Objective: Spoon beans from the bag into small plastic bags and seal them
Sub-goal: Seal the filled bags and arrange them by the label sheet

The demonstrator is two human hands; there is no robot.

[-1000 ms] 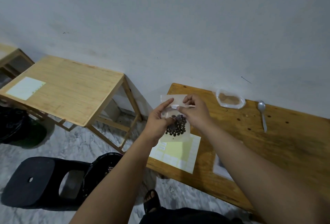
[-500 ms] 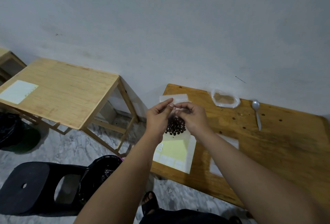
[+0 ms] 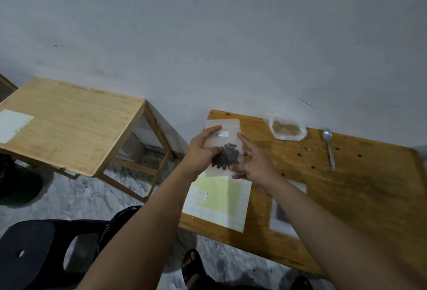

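Small plastic bag (image 3: 229, 143), limp and slick, sags with dark beans (image 3: 227, 158); left hand (image 3: 203, 151) pinches its side, right hand (image 3: 253, 166) touches it with fingers spread; likely best gripped above the beans.

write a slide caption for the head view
Left hand holds a small plastic bag of dark beans above the wooden table while the right hand touches its edge.

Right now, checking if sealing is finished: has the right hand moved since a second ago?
Yes. The right hand has slid down from the small bag's top to its lower right edge, nearer the yellow label sheet lying on the table.
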